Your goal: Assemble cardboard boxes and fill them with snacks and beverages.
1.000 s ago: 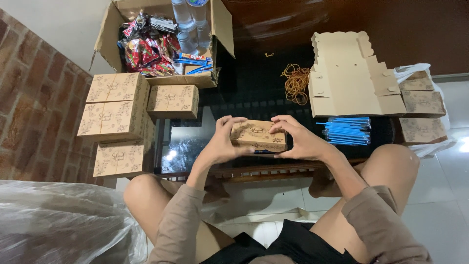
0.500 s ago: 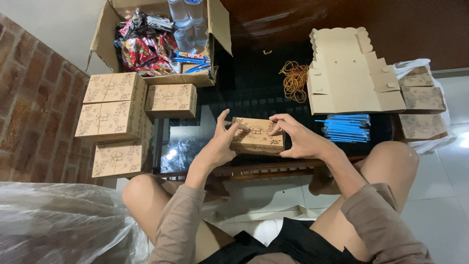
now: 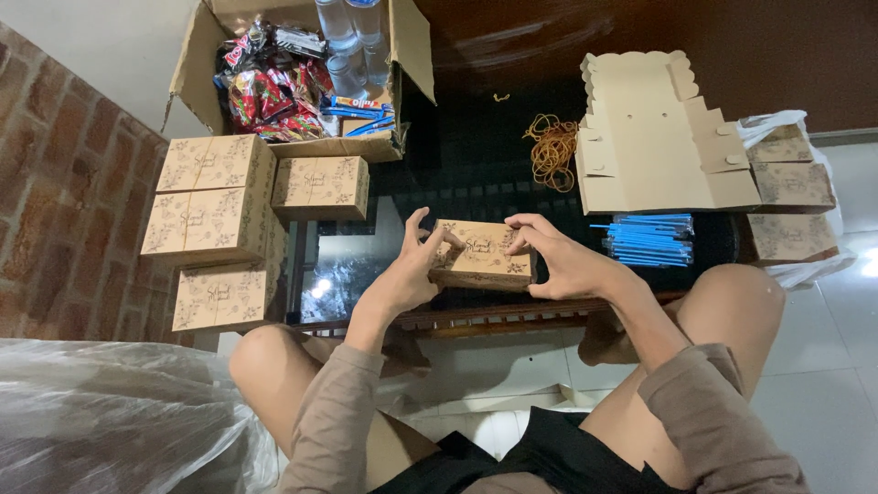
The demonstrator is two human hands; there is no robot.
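1. The left hand [image 3: 402, 279] curls its fingers [image 3: 422, 240] around the left end of a small box [image 3: 482, 253], thumb up against the top edge, grasping it.
2. The right hand [image 3: 562, 265] clamps the right end of the same box, its fingers [image 3: 523, 240] bent and pressing down on the lid near the top corner.
3. The small box is matte brown cardboard, rectangular and shallow, printed with pale leafy sprigs and a line of script. It sits closed at the front edge of the surface [image 3: 476, 178], between the person's knees.
4. The surface is dark and glossy, with glare showing on its left part.
5. Just right of the box lies a bundle of thin blue straws [image 3: 651, 240], laid flat side by side.
6. Behind them lies a flat unfolded box [image 3: 654, 137], plain tan inside, with scalloped flaps.
7. A loose pile of yellow rubber bands [image 3: 551, 146] lies beside it.
8. On the left, closed boxes [image 3: 219, 224] of the same print are stacked.
9. Behind those, an open carton [image 3: 306, 78] holds shiny snack packets and clear plastic bottles.
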